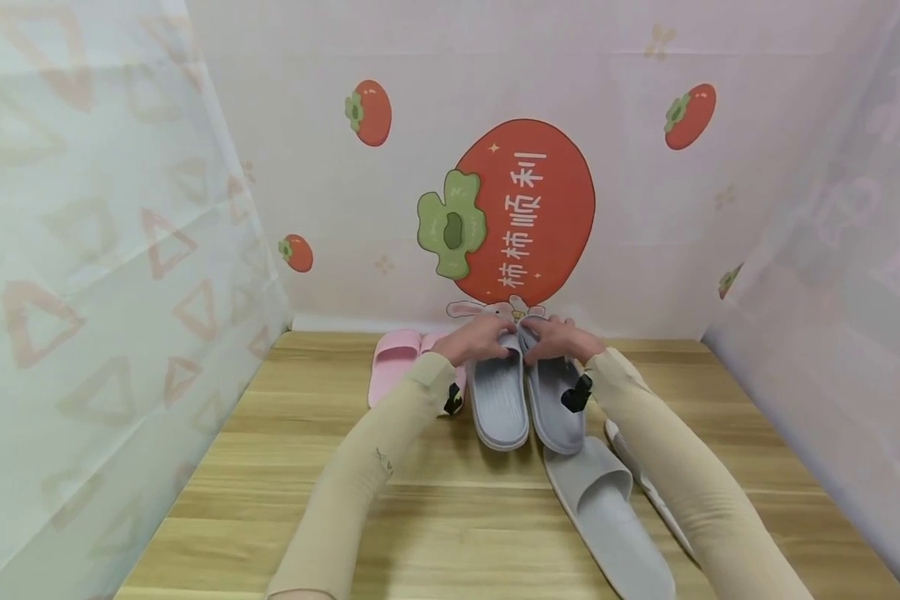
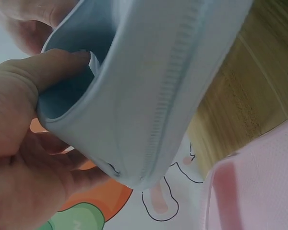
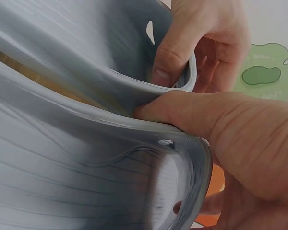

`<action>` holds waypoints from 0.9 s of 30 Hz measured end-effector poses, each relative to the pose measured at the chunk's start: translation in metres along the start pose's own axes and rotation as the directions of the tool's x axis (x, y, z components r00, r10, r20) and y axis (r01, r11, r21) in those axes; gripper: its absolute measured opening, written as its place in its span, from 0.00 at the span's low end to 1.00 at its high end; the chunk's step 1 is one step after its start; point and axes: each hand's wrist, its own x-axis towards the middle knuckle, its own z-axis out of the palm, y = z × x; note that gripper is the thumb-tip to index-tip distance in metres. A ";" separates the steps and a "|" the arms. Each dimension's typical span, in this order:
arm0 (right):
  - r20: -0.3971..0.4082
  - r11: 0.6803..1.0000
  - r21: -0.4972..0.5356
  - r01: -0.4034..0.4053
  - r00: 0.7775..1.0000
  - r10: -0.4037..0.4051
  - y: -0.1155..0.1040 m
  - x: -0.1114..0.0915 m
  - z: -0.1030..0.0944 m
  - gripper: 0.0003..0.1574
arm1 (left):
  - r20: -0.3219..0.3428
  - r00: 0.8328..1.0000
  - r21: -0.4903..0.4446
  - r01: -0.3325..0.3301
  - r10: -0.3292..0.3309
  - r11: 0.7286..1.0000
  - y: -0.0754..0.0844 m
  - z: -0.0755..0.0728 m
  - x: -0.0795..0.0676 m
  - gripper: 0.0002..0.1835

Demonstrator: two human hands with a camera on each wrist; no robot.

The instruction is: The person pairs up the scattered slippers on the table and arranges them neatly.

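A pair of blue-grey slippers stands side by side near the back wall, toes away from me. My left hand (image 1: 474, 340) grips the left blue-grey slipper (image 1: 501, 408) by its strap; in the left wrist view the thumb reaches inside the opening while the fingers lie outside. Around the toe end of the right blue-grey slipper (image 1: 557, 412), my right hand (image 1: 558, 340) holds on. The right wrist view has this right hand's thumb (image 3: 182, 108) between the two slippers, and a fingertip showing at the far side of the slipper.
Pink slippers (image 1: 393, 362) stand to the left, partly behind my left forearm. A light grey slipper (image 1: 607, 508) lies at the front right, touching or close to the right blue-grey one. Its mate (image 1: 645, 479) is mostly hidden by my right sleeve. Printed cloth walls (image 1: 330, 192) enclose the wooden surface (image 1: 450, 533).
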 end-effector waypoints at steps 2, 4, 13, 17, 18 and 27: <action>-0.005 1.000 0.001 -0.006 1.000 0.006 0.000 0.003 0.000 0.53 | -0.008 1.000 -0.003 0.003 -0.003 1.000 -0.002 0.000 0.002 0.26; -0.015 1.000 -0.005 0.002 1.000 -0.002 -0.001 0.005 0.000 0.53 | -0.015 1.000 -0.010 0.005 -0.005 1.000 -0.004 0.001 0.003 0.26; -0.025 0.997 -0.040 0.070 0.997 -0.071 0.000 0.013 -0.007 0.52 | -0.048 0.999 -0.071 -0.018 0.015 0.997 -0.011 0.001 0.010 0.24; -0.029 0.998 -0.046 0.043 0.999 -0.045 0.000 0.018 -0.009 0.53 | -0.052 0.999 -0.080 -0.013 0.009 0.997 -0.014 0.001 0.012 0.24; -0.032 0.998 -0.048 0.039 0.999 -0.041 0.000 0.019 -0.009 0.53 | -0.053 0.999 -0.083 -0.010 0.006 0.997 -0.015 0.001 0.013 0.24; -0.049 0.999 -0.035 0.016 0.999 -0.018 0.000 0.027 -0.007 0.51 | -0.058 0.997 -0.112 0.050 -0.056 0.992 -0.021 0.005 0.017 0.24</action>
